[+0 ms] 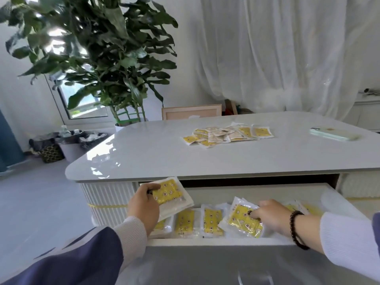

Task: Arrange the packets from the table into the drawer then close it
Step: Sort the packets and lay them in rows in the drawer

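Two hands: both are seen over the open white drawer [257, 191], which is pulled out from under the glossy, round-cornered white tabletop [164, 153].
Left hand [144, 204]: a small stack of flat, square, clear-edged plastic packets with yellow printed centres [171, 195] is gripped, thumb curled over the top, above the drawer's left end.
Right hand [271, 214]: a tilted yellow-and-clear packet [242, 220] is pinched at its right edge by curled fingers, its lower edge down among the others; a dark beaded bracelet [297, 229] is worn at the wrist.
Drawer contents: a row of the same crinkly packets [198, 222] is laid flat side by side along the floor, with more partly hidden behind the right hand.
Table pile: a loose, overlapping heap of packets [228, 133] is left on the tabletop, well apart from the drawer.
Other items: a pale flat phone [333, 134] is seen near the right edge; a leafy green potted plant [98, 54] stands behind the table's left corner.
Sleeves: ribbed white cuffs [131, 231] are shown under navy fabric.
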`<state>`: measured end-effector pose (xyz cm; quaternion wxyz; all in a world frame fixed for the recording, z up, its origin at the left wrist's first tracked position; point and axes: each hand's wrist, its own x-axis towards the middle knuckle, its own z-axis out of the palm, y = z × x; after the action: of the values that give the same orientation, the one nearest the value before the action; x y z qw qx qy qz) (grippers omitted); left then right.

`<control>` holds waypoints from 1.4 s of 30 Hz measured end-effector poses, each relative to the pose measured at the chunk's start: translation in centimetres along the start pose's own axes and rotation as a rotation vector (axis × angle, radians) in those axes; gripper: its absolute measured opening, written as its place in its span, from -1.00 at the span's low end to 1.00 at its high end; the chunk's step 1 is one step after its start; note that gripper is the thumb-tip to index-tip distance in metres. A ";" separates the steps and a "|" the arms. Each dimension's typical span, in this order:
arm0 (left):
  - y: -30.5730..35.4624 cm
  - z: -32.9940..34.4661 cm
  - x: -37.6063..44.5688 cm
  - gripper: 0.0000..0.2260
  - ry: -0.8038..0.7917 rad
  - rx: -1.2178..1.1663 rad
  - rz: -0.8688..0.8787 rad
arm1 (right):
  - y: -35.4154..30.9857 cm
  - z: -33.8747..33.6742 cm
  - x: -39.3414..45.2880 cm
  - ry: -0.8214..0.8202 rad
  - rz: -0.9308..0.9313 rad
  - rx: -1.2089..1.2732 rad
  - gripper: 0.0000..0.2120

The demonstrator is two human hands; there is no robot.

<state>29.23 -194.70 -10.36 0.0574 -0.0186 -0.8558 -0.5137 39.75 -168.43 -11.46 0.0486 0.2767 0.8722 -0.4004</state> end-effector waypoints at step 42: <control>-1.8 0.3 1.2 -0.55 -0.043 -0.212 -0.172 | -8.5 11.0 12.1 -0.193 0.001 -0.569 -0.68</control>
<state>27.85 -195.30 -11.98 -0.0073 0.0377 -0.7964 -0.6036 23.59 -175.54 -16.88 0.2072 0.2130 0.9406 -0.1643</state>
